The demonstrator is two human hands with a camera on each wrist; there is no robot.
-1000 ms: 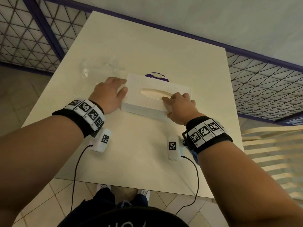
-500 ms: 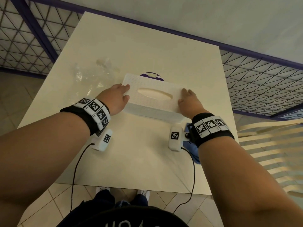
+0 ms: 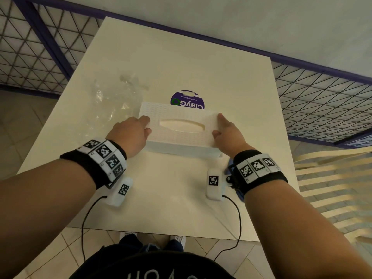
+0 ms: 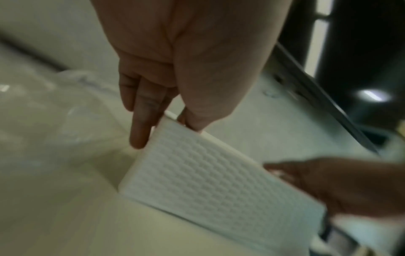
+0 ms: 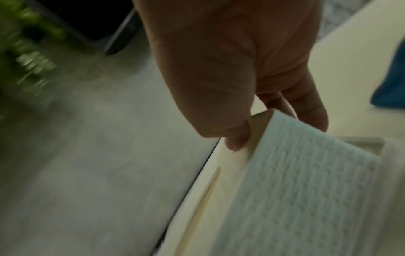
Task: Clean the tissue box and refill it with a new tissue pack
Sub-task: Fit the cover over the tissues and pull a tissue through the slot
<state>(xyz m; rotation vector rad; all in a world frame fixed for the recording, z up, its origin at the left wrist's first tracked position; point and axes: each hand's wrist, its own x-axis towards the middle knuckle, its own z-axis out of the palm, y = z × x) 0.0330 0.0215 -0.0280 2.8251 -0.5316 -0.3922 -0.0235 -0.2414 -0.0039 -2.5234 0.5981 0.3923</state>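
Cream-white rectangular surface (image 3: 181, 57) is bounded by dark wire-mesh fencing with purple rails (image 3: 36, 47) on the left and right. A white rectangular plastic tissue box with a woven-pattern lid and an oval slot (image 3: 177, 135) is positioned at the centre of the surface, between the two hands.

The left hand (image 3: 130, 135) is placed at the left end of the box. In the left wrist view, its fingers (image 4: 140, 121) are extended along the end wall and its thumb is set on the near edge, so that the corner is pinched. The right hand (image 3: 227, 133) is placed at the right end. In the right wrist view, its thumb is pressed against the end wall and its fingers are curled behind the corner, so that the box is gripped.

A crumpled sheet of clear plastic wrap (image 3: 112, 101) is located to the left of the box. A round purple sticker printed "ClayGo" (image 3: 187, 101) is partly covered by the far edge of the box. A blue cloth (image 5: 392, 83) is seen near the right wrist.
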